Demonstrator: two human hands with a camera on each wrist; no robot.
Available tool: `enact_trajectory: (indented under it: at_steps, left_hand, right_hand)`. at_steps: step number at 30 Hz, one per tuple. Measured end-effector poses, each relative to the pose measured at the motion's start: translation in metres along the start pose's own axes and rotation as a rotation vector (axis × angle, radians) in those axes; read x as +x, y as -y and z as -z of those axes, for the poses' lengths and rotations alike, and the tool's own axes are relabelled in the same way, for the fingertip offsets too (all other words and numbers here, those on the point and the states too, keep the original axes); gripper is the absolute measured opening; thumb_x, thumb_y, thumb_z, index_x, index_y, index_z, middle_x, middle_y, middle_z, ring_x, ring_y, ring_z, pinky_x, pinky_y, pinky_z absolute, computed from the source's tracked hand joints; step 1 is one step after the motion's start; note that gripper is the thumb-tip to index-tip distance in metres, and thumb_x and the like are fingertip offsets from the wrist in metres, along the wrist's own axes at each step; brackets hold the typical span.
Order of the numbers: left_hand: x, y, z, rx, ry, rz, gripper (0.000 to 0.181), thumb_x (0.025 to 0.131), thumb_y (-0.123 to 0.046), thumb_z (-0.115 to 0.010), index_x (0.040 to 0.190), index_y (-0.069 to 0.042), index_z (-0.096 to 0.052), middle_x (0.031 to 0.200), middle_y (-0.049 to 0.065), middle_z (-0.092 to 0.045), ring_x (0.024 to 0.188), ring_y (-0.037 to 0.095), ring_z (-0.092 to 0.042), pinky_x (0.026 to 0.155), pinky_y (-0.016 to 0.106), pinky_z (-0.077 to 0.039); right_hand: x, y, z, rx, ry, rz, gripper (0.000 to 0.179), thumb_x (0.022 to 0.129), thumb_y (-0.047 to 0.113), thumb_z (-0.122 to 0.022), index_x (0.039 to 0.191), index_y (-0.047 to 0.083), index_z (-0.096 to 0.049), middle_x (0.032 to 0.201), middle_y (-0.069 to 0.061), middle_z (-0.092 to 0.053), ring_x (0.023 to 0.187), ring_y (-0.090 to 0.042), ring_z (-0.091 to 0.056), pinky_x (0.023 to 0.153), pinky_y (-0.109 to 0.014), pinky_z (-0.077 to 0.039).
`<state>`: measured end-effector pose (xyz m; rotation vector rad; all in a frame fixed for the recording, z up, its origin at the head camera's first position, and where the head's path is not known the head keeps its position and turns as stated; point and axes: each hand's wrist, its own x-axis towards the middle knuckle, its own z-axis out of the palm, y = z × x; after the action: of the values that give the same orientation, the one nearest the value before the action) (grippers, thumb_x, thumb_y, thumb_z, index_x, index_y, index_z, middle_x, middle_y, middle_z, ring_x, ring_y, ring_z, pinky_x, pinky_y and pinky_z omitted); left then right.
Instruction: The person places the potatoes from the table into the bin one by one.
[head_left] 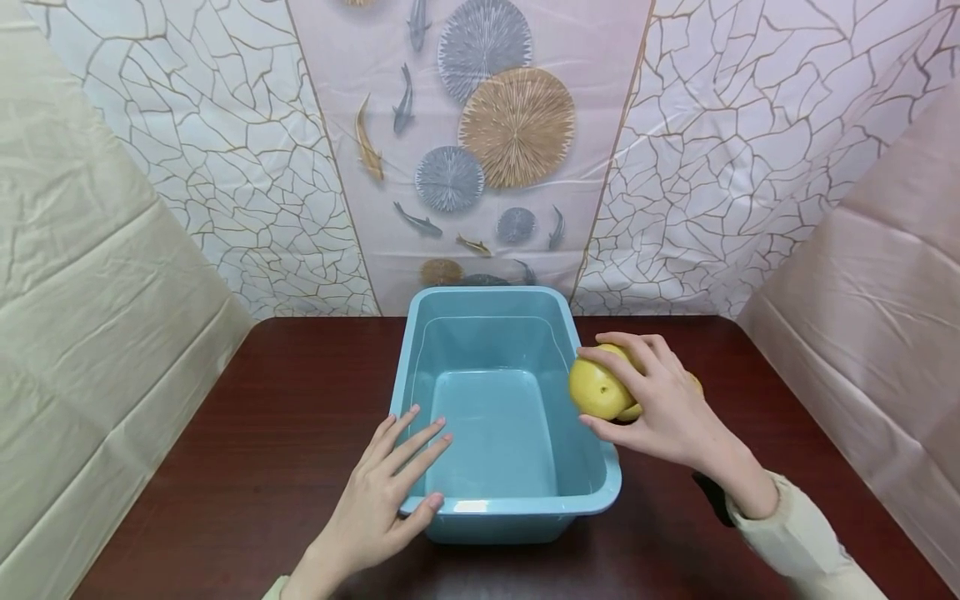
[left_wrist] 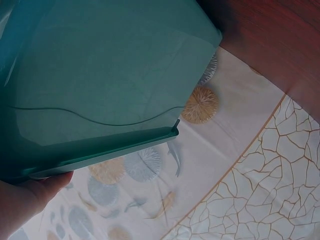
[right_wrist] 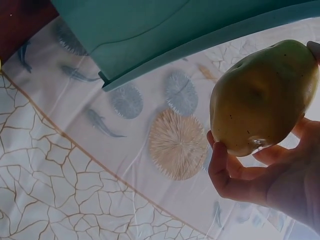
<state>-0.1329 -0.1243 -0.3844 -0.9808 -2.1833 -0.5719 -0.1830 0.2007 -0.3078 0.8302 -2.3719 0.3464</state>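
Currently, at lower centre-left of the head view, the left hand [head_left: 382,492] lies with straight fingers spread over the near left corner of the blue tub [head_left: 510,505], thumb on the front rim; its grip is flat and apart, clamped on nothing. Judgement: that steadying press should be kept firm on the rim so the tub cannot slide on the counter [head_left: 262,467].

Right of centre, the right hand [head_left: 660,400] has its grip closed round a yellow pear-like fruit [head_left: 596,389], held at the tub's right rim, seemingly above the counter. Judgement: the fruit should clear the rim before it goes lower, with fingers kept round its widest part.

Limits of view: whether the fruit touches the rim cannot be told. Something yellowish shows behind the right hand; its nature is unclear. In the left wrist view only a fingertip edge appears at lower left. A dark strap at the right wrist is partly hidden.
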Motion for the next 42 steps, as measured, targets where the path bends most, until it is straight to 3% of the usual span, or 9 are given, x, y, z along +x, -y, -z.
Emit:
enact_trajectory:
  at_steps: [16,30,42]
  left_hand:
    - [0.001,-0.001,0.0,-0.001,-0.005,-0.003,0.047,0.093,-0.041,-0.034,0.129,-0.015,-0.048,0.133,0.003,-0.049,0.132,0.027,-0.031,0.112,0.038,-0.013]
    - [0.001,0.0,0.0,-0.003,-0.011,-0.005,0.047,0.093,-0.041,-0.034,0.129,-0.014,-0.049,0.132,0.004,-0.05,0.132,0.028,-0.031,0.113,0.036,-0.011]
    - [0.0,0.001,0.0,-0.002,-0.007,-0.002,0.047,0.093,-0.041,-0.034,0.129,-0.015,-0.048,0.132,0.004,-0.049,0.132,0.027,-0.031,0.113,0.036,-0.011]
  right_hand:
    - [0.01,0.004,-0.009,0.069,0.05,0.063,0.065,0.062,0.046,-0.07,0.121,0.026,-0.052,0.122,-0.004,-0.048,0.1,-0.019,-0.04,0.074,-0.034,-0.035]
    - [0.021,0.008,-0.011,0.065,0.136,0.127,0.065,0.062,0.047,-0.069,0.121,0.029,-0.05,0.123,0.0,-0.046,0.106,-0.016,-0.039,0.076,-0.037,-0.037]
    - [0.028,0.01,-0.01,0.104,0.205,0.19,0.062,0.062,0.049,-0.07,0.119,0.033,-0.05,0.122,0.004,-0.045,0.104,-0.012,-0.037,0.071,-0.031,-0.039]
